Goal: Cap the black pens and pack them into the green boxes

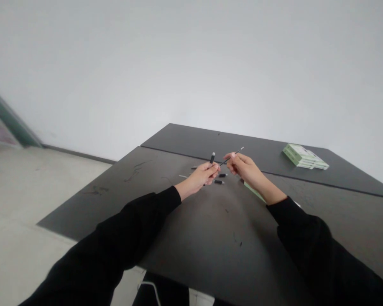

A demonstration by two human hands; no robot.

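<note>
My left hand (204, 173) is closed around a pen barrel (212, 157), whose black end with a pale tip points up above the thumb. My right hand (241, 165) pinches a thin dark pen refill (232, 156) with a light end, slanting up to the right. The refill's lower end comes close to the fingers of my left hand; whether it touches them I cannot tell. Beneath the hands lie more black pen parts with pale tips (219, 182), partly covered by my left hand. A thin light stick (183, 176) shows left of them.
A stack of green and white boxes (304, 156) stands at the back right of the dark table (185, 238). Another green-edged flat item (254, 191) lies partly under my right forearm. A seam crosses the table, with a white wall behind it.
</note>
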